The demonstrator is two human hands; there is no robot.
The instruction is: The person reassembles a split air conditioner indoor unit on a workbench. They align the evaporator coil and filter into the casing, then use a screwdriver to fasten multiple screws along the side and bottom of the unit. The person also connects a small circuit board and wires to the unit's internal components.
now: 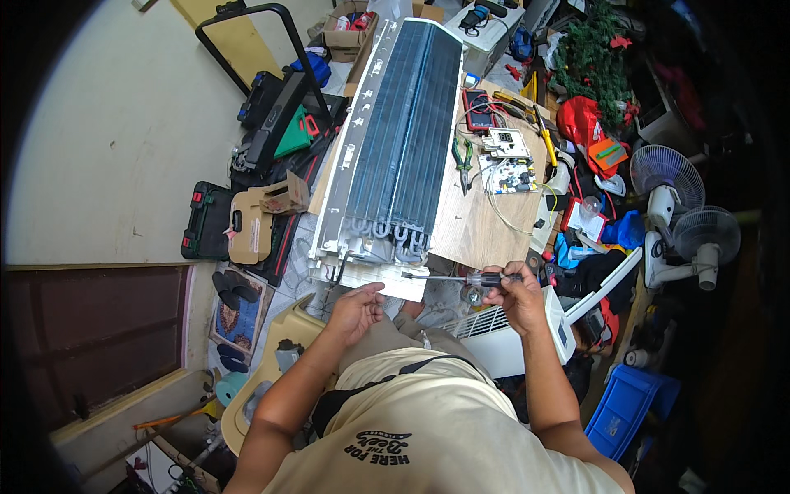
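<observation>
This looks like a cluttered repair workshop in a home: beside a stripped air-conditioner unit (pixel 397 123) lie a multimeter (pixel 480 110), pliers (pixel 463 165) and a circuit board (pixel 512 177). Slippers (pixel 234 290) at left and a Christmas tree (pixel 592 62) at far right look domestic.

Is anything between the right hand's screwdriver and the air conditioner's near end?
Nothing visible: the tip of the screwdriver in the right hand overlaps the air conditioner in view; contact unclear. The left hand is aside.

The right hand (pixel 522 301) grips a screwdriver (pixel 477 280) while the left hand (pixel 355 314) hangs near the finned coil unit (pixel 401 132).
</observation>
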